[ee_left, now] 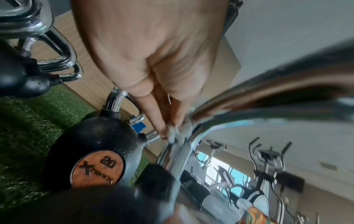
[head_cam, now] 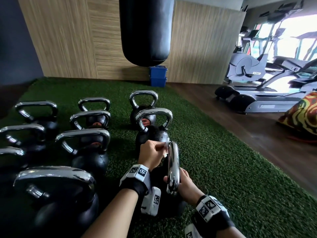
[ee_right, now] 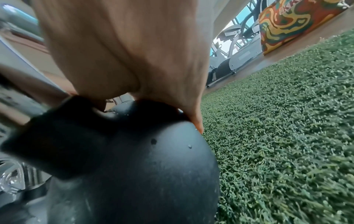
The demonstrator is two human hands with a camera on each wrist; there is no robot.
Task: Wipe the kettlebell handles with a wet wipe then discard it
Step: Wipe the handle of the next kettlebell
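Kettlebell handle (head_cam: 173, 166) under wet wipe (head_cam: 165, 146)

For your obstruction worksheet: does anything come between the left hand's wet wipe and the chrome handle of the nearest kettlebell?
Nothing visible does. The left hand pinches the wet wipe directly against the kettlebell handle, near its far bend. The right hand grips the handle's near end, clear of the wipe.

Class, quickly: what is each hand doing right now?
Left hand: pinches the wet wipe against the chrome handle.
Right hand: grips that handle's near end.

"20" on kettlebell's orange badge (ee_left: 97, 171)
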